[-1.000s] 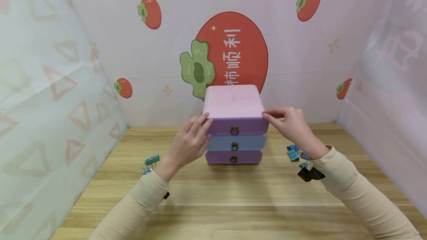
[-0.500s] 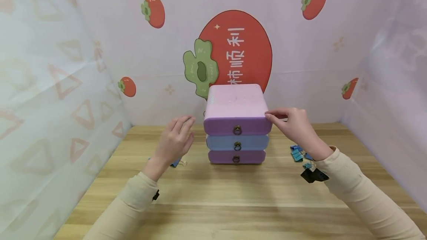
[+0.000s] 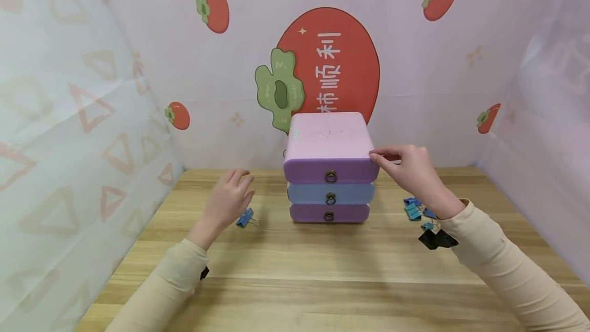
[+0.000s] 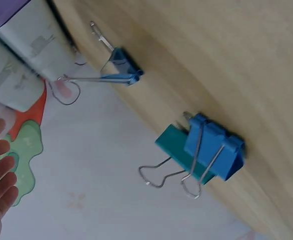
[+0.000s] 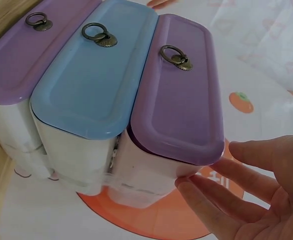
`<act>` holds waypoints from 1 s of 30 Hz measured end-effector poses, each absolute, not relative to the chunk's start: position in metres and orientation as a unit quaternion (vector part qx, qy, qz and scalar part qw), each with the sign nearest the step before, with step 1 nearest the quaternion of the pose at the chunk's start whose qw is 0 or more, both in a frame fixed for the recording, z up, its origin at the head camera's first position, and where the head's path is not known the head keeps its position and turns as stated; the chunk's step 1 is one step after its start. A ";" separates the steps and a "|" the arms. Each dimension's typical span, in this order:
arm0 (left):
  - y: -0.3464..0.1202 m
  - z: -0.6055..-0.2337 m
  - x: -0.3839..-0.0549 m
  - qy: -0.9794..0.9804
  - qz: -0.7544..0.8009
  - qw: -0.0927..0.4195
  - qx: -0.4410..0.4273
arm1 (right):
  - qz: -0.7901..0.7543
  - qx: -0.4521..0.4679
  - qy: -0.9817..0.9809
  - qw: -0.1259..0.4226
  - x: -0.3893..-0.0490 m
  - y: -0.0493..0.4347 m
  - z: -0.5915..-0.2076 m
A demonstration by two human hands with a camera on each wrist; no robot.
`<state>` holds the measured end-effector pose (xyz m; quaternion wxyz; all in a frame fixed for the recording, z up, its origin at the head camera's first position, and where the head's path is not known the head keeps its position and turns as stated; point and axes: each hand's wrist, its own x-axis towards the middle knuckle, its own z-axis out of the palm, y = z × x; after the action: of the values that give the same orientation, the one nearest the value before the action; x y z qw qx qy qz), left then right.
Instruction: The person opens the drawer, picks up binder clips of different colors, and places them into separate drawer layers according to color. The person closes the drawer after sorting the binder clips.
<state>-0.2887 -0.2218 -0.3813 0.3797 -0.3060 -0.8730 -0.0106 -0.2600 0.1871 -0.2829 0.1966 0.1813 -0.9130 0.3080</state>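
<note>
A small chest of drawers [image 3: 329, 137] stands at the table's back, with a pink top, purple, blue and purple drawer fronts, and bronze ring pulls. My right hand [image 3: 407, 170] touches its upper right front corner. In the right wrist view, the fingertips [image 5: 186, 184] rest at the side of the top drawer [image 5: 179, 90], the thumb by its front's edge. Away to the left, my left hand [image 3: 226, 201] is in the air with loose fingers, holding nothing. Just beside it lies a blue binder clip [image 3: 245, 218]. The left wrist view shows another blue binder clip [image 4: 214, 145] against a teal binder clip [image 4: 172, 144].
Several blue and teal binder clips [image 3: 413, 211] lie on the table right of the chest, near a black object [image 3: 437, 240] at the right cuff. White printed cloth [image 3: 230, 65] walls in the back and both sides of the wooden table [image 3: 304, 281].
My left hand has left the chest's upper left corner and moved left and down, uncovering the blue binder clip. My right hand keeps its place at the corner.
</note>
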 end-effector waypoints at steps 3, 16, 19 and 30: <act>-0.224 -0.390 -0.291 -0.885 0.008 0.357 -0.298 | 0.305 0.186 -0.912 0.200 -0.260 0.187 -0.283; -0.195 -0.385 -0.277 -0.822 -0.044 0.443 -0.356 | 0.300 0.190 -0.912 0.203 -0.261 0.188 -0.283; -0.176 -0.378 -0.270 -0.796 -0.047 0.466 -0.384 | 0.303 0.188 -0.912 0.202 -0.261 0.188 -0.283; -0.128 -0.377 -0.268 -0.734 0.009 0.514 -0.444 | 0.303 0.190 -0.910 0.210 -0.261 0.188 -0.284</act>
<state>-0.2677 -0.1278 -0.3766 0.5137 -0.4440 -0.7341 0.0090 -0.2611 0.1875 -0.2838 0.2100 0.1903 -0.9100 0.3025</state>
